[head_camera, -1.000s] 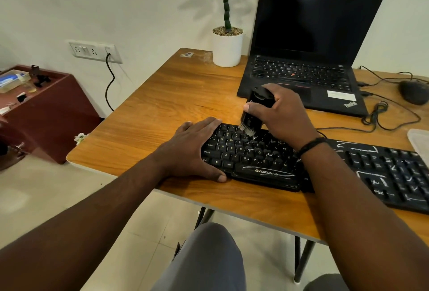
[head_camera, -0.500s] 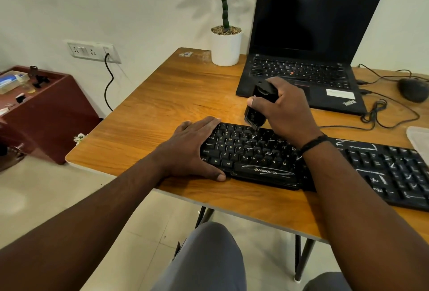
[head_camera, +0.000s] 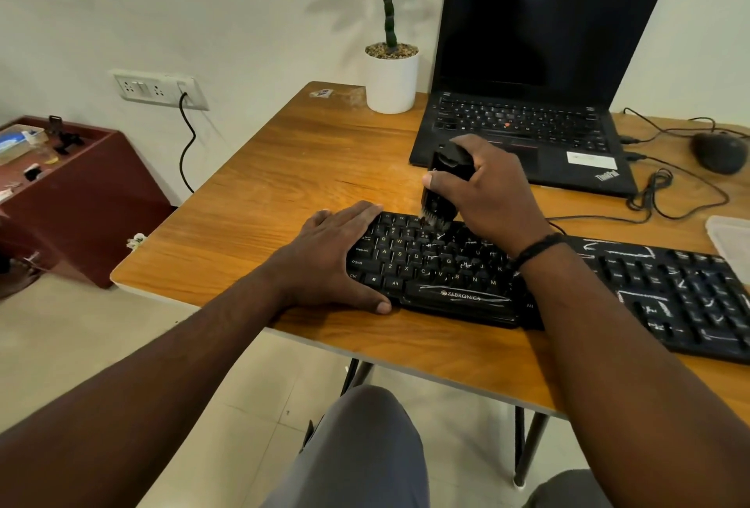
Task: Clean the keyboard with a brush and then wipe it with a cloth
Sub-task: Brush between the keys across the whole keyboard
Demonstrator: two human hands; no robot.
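The keyboard (head_camera: 438,268) lies on the table (head_camera: 284,183). Its left end is pressed flat by the left hand (head_camera: 337,260), fingers straight. The brush (head_camera: 440,191) is gripped by the right hand (head_camera: 487,191); its bristles seem to touch the top keys.

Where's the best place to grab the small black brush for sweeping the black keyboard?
Grip the small black brush round its blocky upper body from above, as the right hand does; bristles point down onto the black keyboard.
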